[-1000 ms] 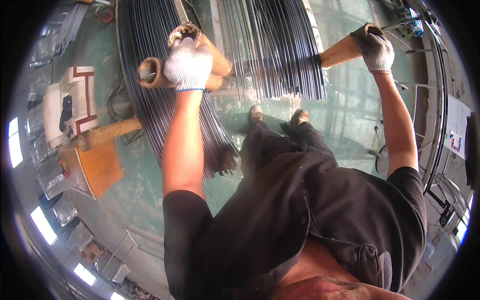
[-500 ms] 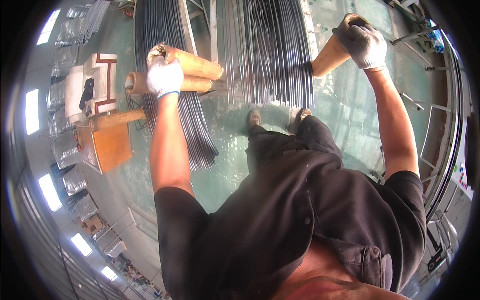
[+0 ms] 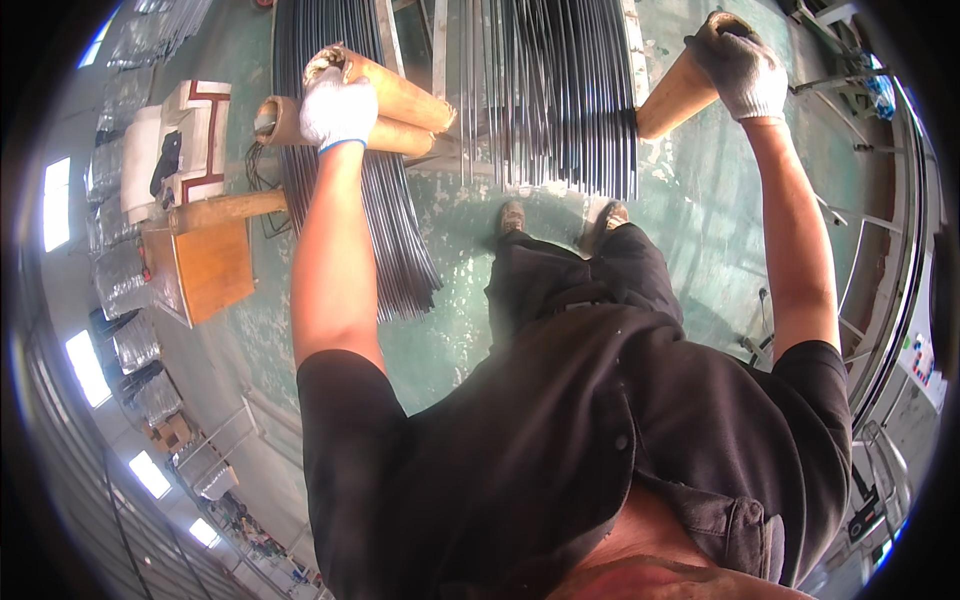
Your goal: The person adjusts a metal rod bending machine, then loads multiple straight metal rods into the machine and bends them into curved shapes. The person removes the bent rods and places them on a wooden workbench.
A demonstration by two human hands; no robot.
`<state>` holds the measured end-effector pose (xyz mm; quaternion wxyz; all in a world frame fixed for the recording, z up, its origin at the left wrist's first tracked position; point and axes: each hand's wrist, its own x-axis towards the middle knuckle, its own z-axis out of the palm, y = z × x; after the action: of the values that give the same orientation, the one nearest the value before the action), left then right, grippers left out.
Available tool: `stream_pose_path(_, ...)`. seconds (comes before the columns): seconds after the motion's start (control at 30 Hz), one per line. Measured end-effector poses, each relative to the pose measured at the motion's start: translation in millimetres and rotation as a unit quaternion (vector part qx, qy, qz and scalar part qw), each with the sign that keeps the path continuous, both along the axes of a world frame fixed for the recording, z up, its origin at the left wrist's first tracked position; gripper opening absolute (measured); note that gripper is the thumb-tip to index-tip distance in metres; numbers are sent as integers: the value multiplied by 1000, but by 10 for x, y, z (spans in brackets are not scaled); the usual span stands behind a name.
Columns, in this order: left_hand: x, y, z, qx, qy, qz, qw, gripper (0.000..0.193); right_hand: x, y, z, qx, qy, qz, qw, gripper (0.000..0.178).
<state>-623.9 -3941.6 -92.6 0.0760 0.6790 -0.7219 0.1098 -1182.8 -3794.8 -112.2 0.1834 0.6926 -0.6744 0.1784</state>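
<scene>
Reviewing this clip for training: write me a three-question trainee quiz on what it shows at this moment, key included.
1. True or false: the left hand and the right hand are both gloved.
2. What is the right hand holding?
3. Where does the orange-brown box stand in the picture: (a) left of the dark rods, (b) right of them, or (c) on top of them?

Key: 1 true; 2 a brown tube; 3 a.
</scene>
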Motion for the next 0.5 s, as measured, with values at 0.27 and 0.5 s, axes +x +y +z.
stream_pose_path(0.27, 126, 155, -69, -2, 43, -26, 999, 35, -29, 693, -117, 38, -22, -59, 997, 30)
stream_pose_path(0.5, 230, 832, 100, 10, 75, -31, 997, 36, 174, 1195, -30, 8, -23, -58, 998, 40)
